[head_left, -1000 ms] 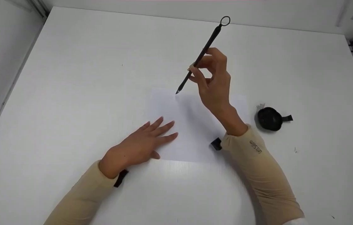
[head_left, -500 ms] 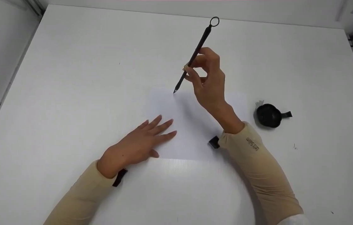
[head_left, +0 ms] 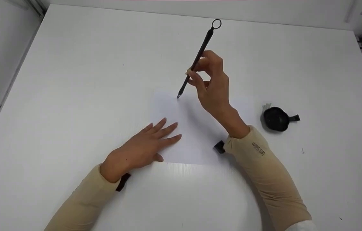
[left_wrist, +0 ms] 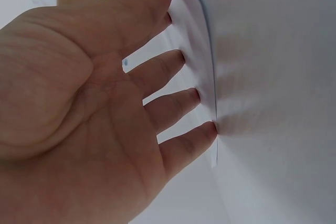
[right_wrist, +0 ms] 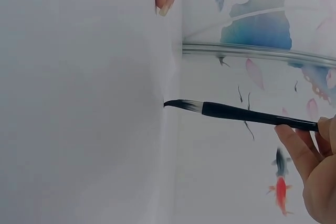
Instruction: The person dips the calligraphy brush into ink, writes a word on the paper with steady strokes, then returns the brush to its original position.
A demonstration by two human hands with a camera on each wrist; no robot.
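Note:
In the head view my right hand point(head_left: 214, 86) pinches a black ink brush point(head_left: 200, 53) by its shaft, loop end up and slanting right. The right wrist view shows the brush's dark, inked bristles point(right_wrist: 181, 104) bent at the tip, right at the paper's surface. A white sheet of paper point(head_left: 197, 150) lies under both hands. My left hand point(head_left: 144, 146) rests with spread fingers on the sheet's lower left part. From the left wrist view, the fingertips point(left_wrist: 191, 95) of that hand press on the paper, whose edge lifts a little.
Right of the paper stands a small black ink dish point(head_left: 276, 119) with a short handle, a grey smudge beside it. White panels with painted fish point(right_wrist: 281, 192) and petals stand around the white table point(head_left: 72, 80). Black wrist-camera parts point(head_left: 220, 147) show below both sleeves.
My right hand has shifted slightly left with the brush, whose tip has come a little down over the paper's upper left. The left hand stays in place on the sheet.

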